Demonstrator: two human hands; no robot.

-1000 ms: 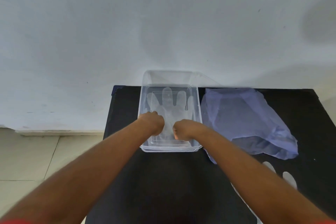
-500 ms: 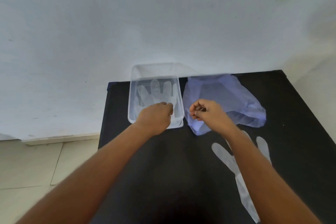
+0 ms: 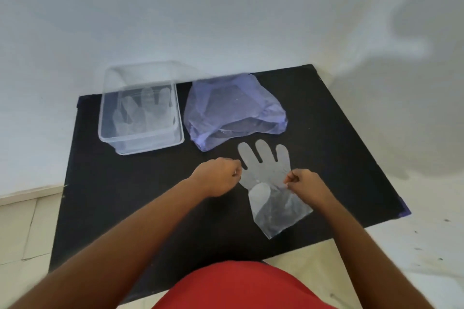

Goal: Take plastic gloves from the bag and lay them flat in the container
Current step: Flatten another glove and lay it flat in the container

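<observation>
A clear plastic glove [image 3: 267, 183] lies flat on the black mat, fingers pointing away from me. My left hand [image 3: 217, 177] pinches its left edge near the palm. My right hand [image 3: 302, 182] pinches its right edge. At the mat's far left stands the clear plastic container [image 3: 175, 118], and a glove [image 3: 143, 113] lies flat on its bottom. The thin purple bag [image 3: 233, 113] sits crumpled to the right of the container, its mouth facing me.
The black mat [image 3: 125, 195] lies on a pale floor, its far edge against a white wall. The edge of a red garment [image 3: 241, 286] shows at the bottom of the view.
Both hands left the container and moved back towards me and to the right, onto the loose glove in front of the bag. The view tilted down and right.
</observation>
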